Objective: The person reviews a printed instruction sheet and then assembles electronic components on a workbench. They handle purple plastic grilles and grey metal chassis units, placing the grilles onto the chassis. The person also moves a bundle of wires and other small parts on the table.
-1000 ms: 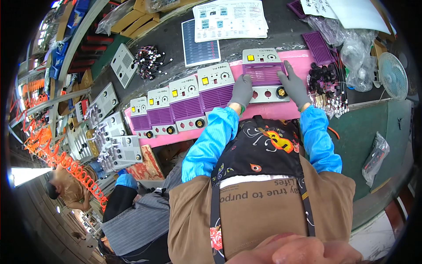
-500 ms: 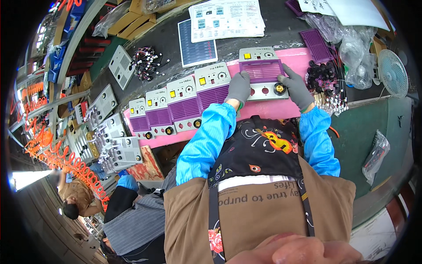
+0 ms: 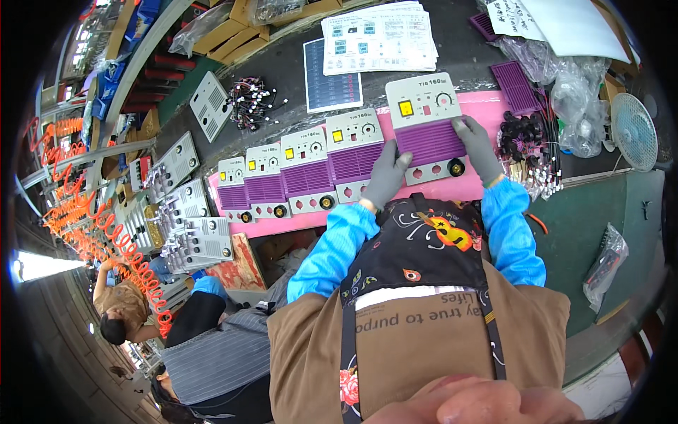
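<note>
while both gloved hands rest on it, the grey and purple front panel (image 3: 427, 127) lies flat on the pink mat (image 3: 487, 106) at the right end of a row of like panels. the left hand (image 3: 387, 177) presses its lower left edge, fingers spread and loosely open, thumb up against the purple grille. the right hand (image 3: 479, 147) lies along its right edge, fingers stretched flat and open, not curled around anything. the panel carries a yellow square switch, a dial at its upper right, and a black socket near the bottom.

just left of it sit four more panels (image 3: 311, 169) side by side, touching or nearly so. right of the mat, a heap of black connectors with wires (image 3: 526, 145) lies loose, and beyond it clear plastic bags (image 3: 575, 85) hold small parts i cannot make out. a further clear bag (image 3: 604, 261) lies on the green bench (image 3: 621, 212), its contents dark and unclear. cardboard boxes (image 3: 233, 18) stand at the back, what's inside hidden.
</note>
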`<move>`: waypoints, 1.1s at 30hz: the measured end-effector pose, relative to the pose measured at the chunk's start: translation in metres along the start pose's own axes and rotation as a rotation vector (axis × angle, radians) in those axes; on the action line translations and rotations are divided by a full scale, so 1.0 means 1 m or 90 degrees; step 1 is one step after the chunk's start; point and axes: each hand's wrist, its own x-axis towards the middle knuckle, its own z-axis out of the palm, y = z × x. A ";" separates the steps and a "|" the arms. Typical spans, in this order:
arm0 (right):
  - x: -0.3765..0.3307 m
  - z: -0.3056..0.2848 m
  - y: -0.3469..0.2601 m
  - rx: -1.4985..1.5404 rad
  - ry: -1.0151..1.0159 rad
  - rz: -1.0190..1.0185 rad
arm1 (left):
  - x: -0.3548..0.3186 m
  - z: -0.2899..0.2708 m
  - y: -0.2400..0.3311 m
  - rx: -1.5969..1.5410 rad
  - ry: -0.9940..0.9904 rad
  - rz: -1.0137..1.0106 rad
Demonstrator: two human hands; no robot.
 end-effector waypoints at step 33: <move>-0.027 0.045 0.021 -0.517 0.163 -0.206 | 0.010 0.021 -0.061 -0.578 -0.140 -0.143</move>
